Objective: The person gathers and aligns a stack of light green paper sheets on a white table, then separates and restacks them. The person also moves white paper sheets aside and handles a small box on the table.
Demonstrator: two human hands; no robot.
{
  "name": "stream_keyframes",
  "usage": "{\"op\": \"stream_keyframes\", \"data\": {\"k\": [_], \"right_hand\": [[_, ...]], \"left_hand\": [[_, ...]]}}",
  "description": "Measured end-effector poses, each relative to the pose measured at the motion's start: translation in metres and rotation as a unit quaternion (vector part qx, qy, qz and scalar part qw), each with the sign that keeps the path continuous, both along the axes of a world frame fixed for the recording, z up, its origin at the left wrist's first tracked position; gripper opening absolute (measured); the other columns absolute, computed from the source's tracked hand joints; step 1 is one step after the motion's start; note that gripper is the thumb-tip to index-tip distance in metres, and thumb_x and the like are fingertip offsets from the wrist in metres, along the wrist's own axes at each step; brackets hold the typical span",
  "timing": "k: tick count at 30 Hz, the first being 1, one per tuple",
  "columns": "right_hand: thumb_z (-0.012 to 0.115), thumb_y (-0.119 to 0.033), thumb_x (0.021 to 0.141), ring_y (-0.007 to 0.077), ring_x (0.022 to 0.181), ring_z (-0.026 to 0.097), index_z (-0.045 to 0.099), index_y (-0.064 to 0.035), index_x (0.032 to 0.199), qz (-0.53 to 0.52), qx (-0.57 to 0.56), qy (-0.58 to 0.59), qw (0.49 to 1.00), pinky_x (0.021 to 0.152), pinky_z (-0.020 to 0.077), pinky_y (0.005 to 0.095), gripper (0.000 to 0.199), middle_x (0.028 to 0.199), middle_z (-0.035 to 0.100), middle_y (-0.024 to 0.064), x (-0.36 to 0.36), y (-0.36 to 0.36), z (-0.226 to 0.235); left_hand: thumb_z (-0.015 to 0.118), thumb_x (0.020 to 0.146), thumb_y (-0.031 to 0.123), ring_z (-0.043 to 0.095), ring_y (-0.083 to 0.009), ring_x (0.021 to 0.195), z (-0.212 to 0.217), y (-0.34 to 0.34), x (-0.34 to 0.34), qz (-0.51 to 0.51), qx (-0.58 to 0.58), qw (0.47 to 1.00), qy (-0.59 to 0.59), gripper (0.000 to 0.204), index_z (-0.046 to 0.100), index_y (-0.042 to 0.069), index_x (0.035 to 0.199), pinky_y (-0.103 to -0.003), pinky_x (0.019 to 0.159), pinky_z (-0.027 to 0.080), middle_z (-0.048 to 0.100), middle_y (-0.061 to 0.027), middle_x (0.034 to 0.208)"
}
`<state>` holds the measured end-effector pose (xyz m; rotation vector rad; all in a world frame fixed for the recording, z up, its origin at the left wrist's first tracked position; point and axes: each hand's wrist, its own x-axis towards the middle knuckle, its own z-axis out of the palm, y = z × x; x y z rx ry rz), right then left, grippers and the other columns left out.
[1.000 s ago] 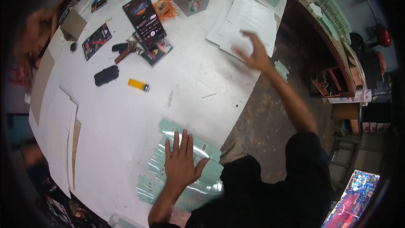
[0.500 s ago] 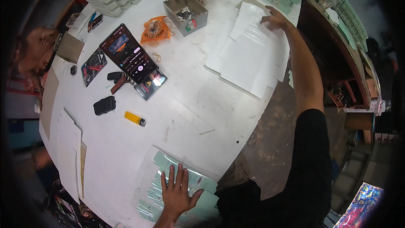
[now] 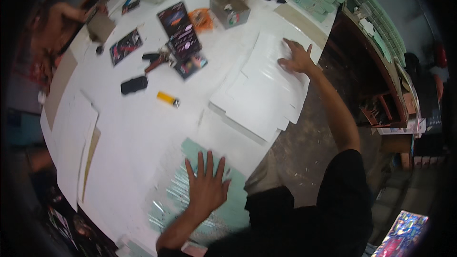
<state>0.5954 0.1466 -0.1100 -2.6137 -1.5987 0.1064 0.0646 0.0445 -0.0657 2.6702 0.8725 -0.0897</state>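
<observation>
With both hands spread flat, my left hand (image 3: 205, 188) pins the green sheets (image 3: 190, 200) close in; right hand (image 3: 296, 58) reaches far onto the white flat cartons (image 3: 259, 90) on the counter (image 3: 143, 128)

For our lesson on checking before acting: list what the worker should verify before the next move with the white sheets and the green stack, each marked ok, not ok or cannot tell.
1. Right hand flat on the white card sheets: ok.
2. Left hand pressing the pale green stack: ok.
3. Only the top sheet caught: cannot tell.
4. White sheets fully on the table: not ok, they overhang its edge.
5. Yellow lighter apart from the sheets: ok.
</observation>
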Motion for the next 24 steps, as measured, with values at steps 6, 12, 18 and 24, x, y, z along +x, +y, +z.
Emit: {"op": "stream_keyframes", "data": {"k": [6, 12, 18, 24], "right_hand": [[0.073, -0.023, 0.094, 0.0461, 0.146, 0.045, 0.052, 0.0021, 0.148, 0.167, 0.254, 0.107, 0.947, 0.124, 0.0304, 0.064, 0.063, 0.15, 0.053, 0.0288, -0.19, -0.108, -0.004], [0.076, -0.023, 0.097, 0.0449, 0.126, 0.06, 0.063, 0.0021, 0.137, 0.002, 0.106, 0.373, 0.922, 0.103, 0.0488, 0.0536, 0.049, 0.136, 0.06, 0.0324, -0.306, -0.162, 0.021], [0.067, -0.014, 0.102, 0.0399, 0.091, 0.07, 0.067, 0.0013, 0.13, 0.243, 0.13, 0.049, 0.96, 0.077, 0.0557, 0.0471, 0.032, 0.109, 0.07, 0.0279, -0.317, -0.144, 0.014], [0.064, -0.015, 0.1, 0.0414, 0.085, 0.07, 0.068, 0.0069, 0.117, 0.131, 0.028, 0.513, 0.848, 0.072, 0.0536, 0.0486, 0.028, 0.089, 0.068, 0.0306, -0.349, -0.152, 0.021]], "left_hand": [[0.064, 0.098, 0.041, 0.036, -0.0486, 0.152, -0.017, 0.005, -0.015, -0.002, 0.009, 0.996, -0.093, 0.057, 0.065, 0.008, 0.144, -0.074, 0.123, 0.015, 0.047, -0.0266, 0.159], [0.059, 0.103, 0.037, 0.041, -0.0427, 0.151, -0.027, 0.003, -0.03, 0.009, 0.011, 0.988, -0.155, 0.051, 0.065, 0.006, 0.143, -0.066, 0.125, 0.021, 0.05, -0.0221, 0.159], [0.058, 0.102, 0.029, 0.041, -0.0414, 0.151, -0.031, 0.002, -0.03, 0.006, 0.0, 0.991, -0.134, 0.053, 0.058, 0.007, 0.151, -0.063, 0.126, 0.022, 0.049, -0.0228, 0.16], [0.068, 0.09, 0.024, 0.029, -0.0442, 0.157, -0.013, 0.004, -0.023, -0.049, 0.078, 0.992, -0.081, 0.079, 0.041, 0.006, 0.162, -0.065, 0.128, 0.019, 0.031, -0.0279, 0.169]]}}
